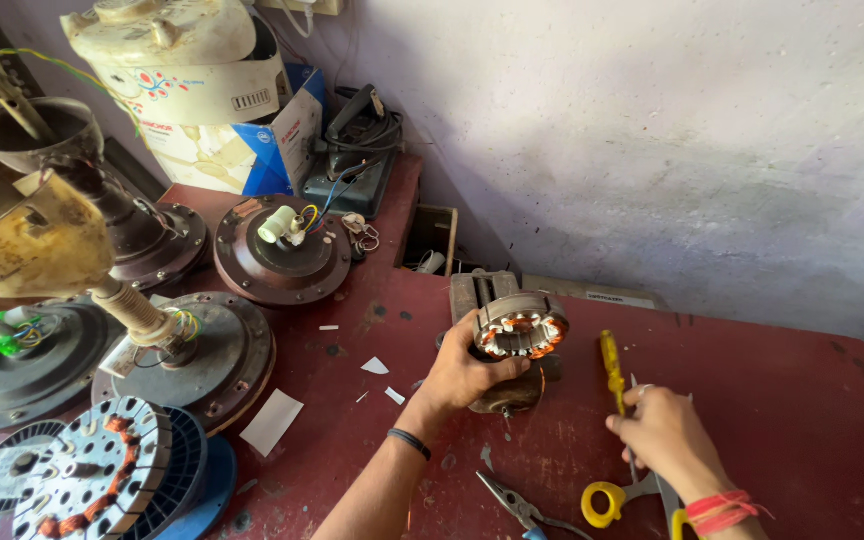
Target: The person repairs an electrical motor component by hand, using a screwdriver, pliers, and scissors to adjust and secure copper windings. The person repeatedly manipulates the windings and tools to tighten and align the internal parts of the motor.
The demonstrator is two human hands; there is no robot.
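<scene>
At the far left of the red desk (772,400), several fan motor housings (202,355) and a wound stator disc (102,470) are crowded together, with loose coloured wires (187,322) standing up from them. White paper scraps (272,420) are scattered between them and the work.

Near the desk's middle, a small motor stator (520,330) with copper windings is held off the surface by the left hand (462,375), whose grip is clamped around its lower body, the open winding face tilted up and to the right. A thin copper lead appears to hang beneath it; it could be snagged or snapped if the stator is turned carelessly.

Just beside it, a yellow-handled screwdriver (610,368) is held in the right hand (664,432), the grip closed around its shaft. The winding enamel could be scratched if the tip slips into the coils.

Pliers (514,505) and yellow-handled scissors (607,498) lie near the front edge, under the right forearm, and could be knocked off by a sweep of the wrist.
</scene>
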